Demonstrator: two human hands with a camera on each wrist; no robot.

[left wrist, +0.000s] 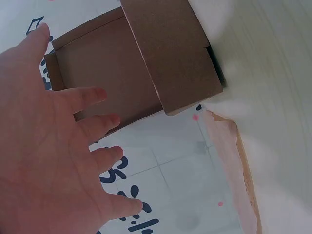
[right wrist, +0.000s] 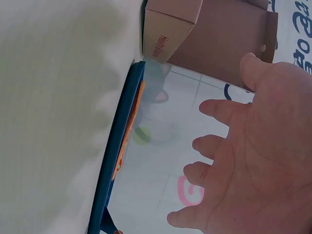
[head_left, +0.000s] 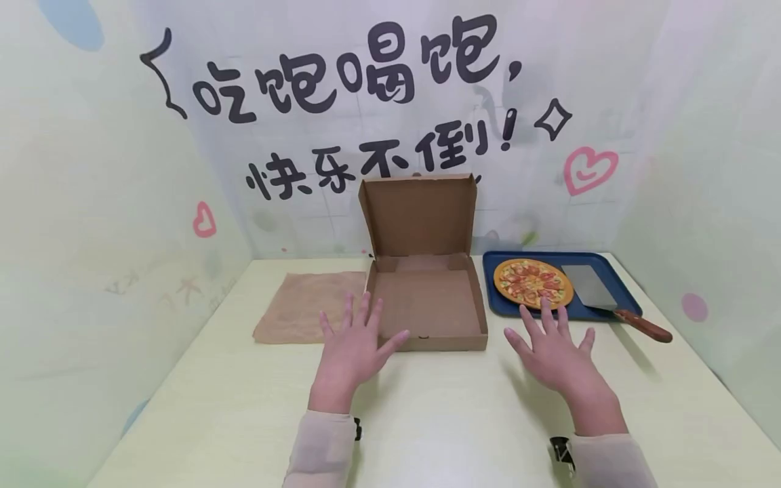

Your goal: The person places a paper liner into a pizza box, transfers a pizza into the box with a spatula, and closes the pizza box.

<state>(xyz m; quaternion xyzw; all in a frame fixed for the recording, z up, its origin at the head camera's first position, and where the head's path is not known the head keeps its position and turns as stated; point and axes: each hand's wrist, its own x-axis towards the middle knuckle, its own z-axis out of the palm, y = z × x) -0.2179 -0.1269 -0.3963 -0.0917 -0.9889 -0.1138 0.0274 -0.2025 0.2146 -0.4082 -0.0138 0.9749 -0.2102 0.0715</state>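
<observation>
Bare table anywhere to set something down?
Bare table: front middle, nearer than the open box, between left hand and right hand; front left, nearer than the paper sheet. Crowded: back row, with sheet, box and tray side by side; tray carries pizza and spatula.

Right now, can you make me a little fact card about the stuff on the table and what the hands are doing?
Box: brown cardboard box, lid up, nothing inside
Left of box: flat, light-brown paper sheet
Right of box: dark-blue rectangular tray
On tray: round pizza with orange rim; flat metal spatula, its brown handle sticking out past the tray's edge
Left hand: fingers spread, holding nothing
Right hand: fingers spread, holding nothing
</observation>
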